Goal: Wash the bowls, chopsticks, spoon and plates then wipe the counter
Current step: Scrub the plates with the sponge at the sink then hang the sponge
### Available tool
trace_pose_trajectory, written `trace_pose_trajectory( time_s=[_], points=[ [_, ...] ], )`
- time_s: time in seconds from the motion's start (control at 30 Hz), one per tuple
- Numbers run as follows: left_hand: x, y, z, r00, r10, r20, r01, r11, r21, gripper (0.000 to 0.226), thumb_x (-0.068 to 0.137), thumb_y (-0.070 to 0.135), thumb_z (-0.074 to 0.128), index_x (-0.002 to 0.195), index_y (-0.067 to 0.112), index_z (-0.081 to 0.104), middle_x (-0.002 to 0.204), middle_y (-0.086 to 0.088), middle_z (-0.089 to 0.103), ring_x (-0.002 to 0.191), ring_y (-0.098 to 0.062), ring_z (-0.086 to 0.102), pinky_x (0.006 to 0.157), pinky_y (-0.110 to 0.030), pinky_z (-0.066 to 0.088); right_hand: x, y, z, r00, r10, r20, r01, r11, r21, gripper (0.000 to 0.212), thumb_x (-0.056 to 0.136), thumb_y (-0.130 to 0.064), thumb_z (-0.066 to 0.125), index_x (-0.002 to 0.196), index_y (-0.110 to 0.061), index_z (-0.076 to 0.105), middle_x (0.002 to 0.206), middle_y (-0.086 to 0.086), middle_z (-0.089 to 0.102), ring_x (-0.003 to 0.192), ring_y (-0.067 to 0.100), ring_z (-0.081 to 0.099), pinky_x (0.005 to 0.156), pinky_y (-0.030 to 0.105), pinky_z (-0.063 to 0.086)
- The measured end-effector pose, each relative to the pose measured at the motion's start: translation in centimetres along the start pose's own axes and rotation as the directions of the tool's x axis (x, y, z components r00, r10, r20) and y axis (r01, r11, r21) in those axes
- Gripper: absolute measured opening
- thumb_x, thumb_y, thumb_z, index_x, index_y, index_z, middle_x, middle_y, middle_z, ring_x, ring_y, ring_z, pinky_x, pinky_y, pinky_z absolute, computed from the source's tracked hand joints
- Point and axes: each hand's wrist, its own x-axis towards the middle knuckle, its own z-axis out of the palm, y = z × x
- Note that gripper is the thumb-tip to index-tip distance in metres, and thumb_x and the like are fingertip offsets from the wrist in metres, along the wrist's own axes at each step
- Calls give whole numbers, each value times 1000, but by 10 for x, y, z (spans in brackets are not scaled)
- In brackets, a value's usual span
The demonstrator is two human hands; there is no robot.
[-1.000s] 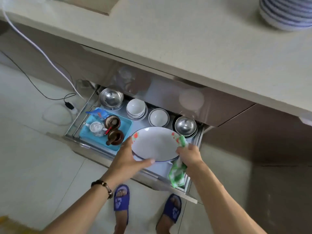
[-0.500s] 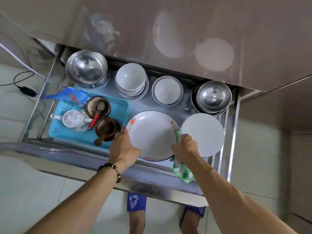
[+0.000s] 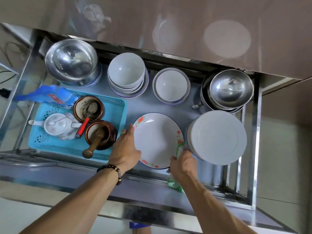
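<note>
The flowered plate point(image 3: 157, 141), white with red blossoms along its rim and a thin dark edge, sat low in the front middle of the open steel drawer point(image 3: 143, 188); whether it rested on the drawer floor could not be told. The left hand point(image 3: 125, 149) gripped its left rim, thumb on the upper face, with a ring on one finger and a beaded bracelet point(image 3: 114, 172) at the wrist. The right hand point(image 3: 183, 163) held the plate's near right edge, fingers curled over a green and white cloth point(image 3: 175, 183) that hung down below the wrist.

Just beside the plate on the right stood a stack of plain white plates point(image 3: 217, 137). Behind it sat nested steel bowls point(image 3: 230, 88) in the far right corner. A white bowl on a small plate point(image 3: 171, 86) stood behind the flowered plate, with a stack of white bowls point(image 3: 127, 73) to its left and a large steel bowl point(image 3: 71, 60) in the far left corner.

To the left of the plate lay a blue plastic tray point(image 3: 50, 142). It held a white teapot point(image 3: 58, 126), two brown crocks, one with a wooden pestle point(image 3: 93, 146) leaning out, and a red-handled tool point(image 3: 82, 127) between them. A blue plastic packet point(image 3: 52, 97) lay over the tray's far edge.
</note>
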Motion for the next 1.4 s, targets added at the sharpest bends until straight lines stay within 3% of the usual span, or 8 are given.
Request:
trace_pose_trajectory(
  time_s=[0.23, 0.37, 0.57, 0.7, 0.87, 1.0, 1.2, 1.4],
  points=[
    [30, -7, 20, 1000, -1, 18, 0, 999, 41, 99, 86, 11, 72, 160, 9, 5, 159, -14, 28, 144, -30, 35, 113, -33, 32, 16, -3, 3, 998, 15, 53, -19, 998, 68, 27, 101, -11, 46, 126, -4, 42, 103, 17, 62, 69, 24, 56, 74, 29, 43],
    [38, -8, 31, 993, -85, 85, 89, 995, -45, 121, 80, 25, 83, 159, 9, -7, 163, -14, 15, 150, -28, 23, 116, -34, 28, 24, -10, 12, 995, 12, 96, -23, 994, 111, 38, 97, -7, 44, 135, -6, 37, 129, 23, 56, 113, 41, 56, 85, 36, 44],
    [42, -4, 41, 969, -193, 157, 214, 968, -128, 122, 87, 38, 76, 157, 10, -20, 168, -12, -9, 156, -23, -1, 121, -35, 16, 25, -12, 10, 993, -43, 113, 33, 996, 88, 46, 94, -2, 45, 139, -2, 33, 135, 23, 51, 123, 41, 50, 92, 35, 40],
    [22, 1, 35, 978, -141, 156, 157, 983, -94, 104, 92, 39, 69, 160, 12, -5, 167, -14, 2, 152, -29, 22, 115, -34, 28, 4, -6, 9, 991, -116, 60, 114, 993, 37, 52, 93, -3, 43, 144, -4, 31, 132, 23, 51, 118, 41, 53, 93, 38, 43],
    [-33, 11, 12, 990, 46, 130, -39, 998, -53, 54, 95, 30, 65, 143, 14, 45, 146, -5, 48, 124, -21, 51, 91, -20, 36, -47, -4, -5, 960, -281, -6, 281, 960, 21, 56, 95, -10, 49, 149, -15, 35, 134, 15, 54, 117, 37, 55, 88, 35, 42],
    [-80, 22, -29, 975, 199, 99, -212, 967, 139, 68, 97, 32, 60, 154, 15, 29, 158, -3, 33, 145, -20, 31, 116, -31, 32, -95, -14, -42, 907, -404, -119, 409, 912, 20, 56, 94, -16, 54, 148, -15, 39, 132, 13, 58, 116, 35, 56, 88, 38, 44],
    [-142, 82, -115, 909, 416, -29, -382, 858, 344, 70, 100, 40, 53, 159, 18, 21, 165, -2, 19, 155, -21, 10, 123, -32, 17, -165, -36, -136, 842, -472, -261, 477, 878, -49, 29, 100, -33, 52, 123, -15, 53, 108, 9, 63, 99, 34, 61, 73, 36, 39],
    [-189, 159, -191, 776, 612, -149, -494, 738, 460, 70, 68, 39, 85, 125, 5, 65, 124, -15, 68, 120, -36, 64, 93, -43, 55, -232, -67, -248, 795, -420, -438, 458, 889, -22, 32, 97, -47, 51, 112, -19, 55, 107, 5, 64, 104, 31, 60, 75, 35, 37]
  ],
)
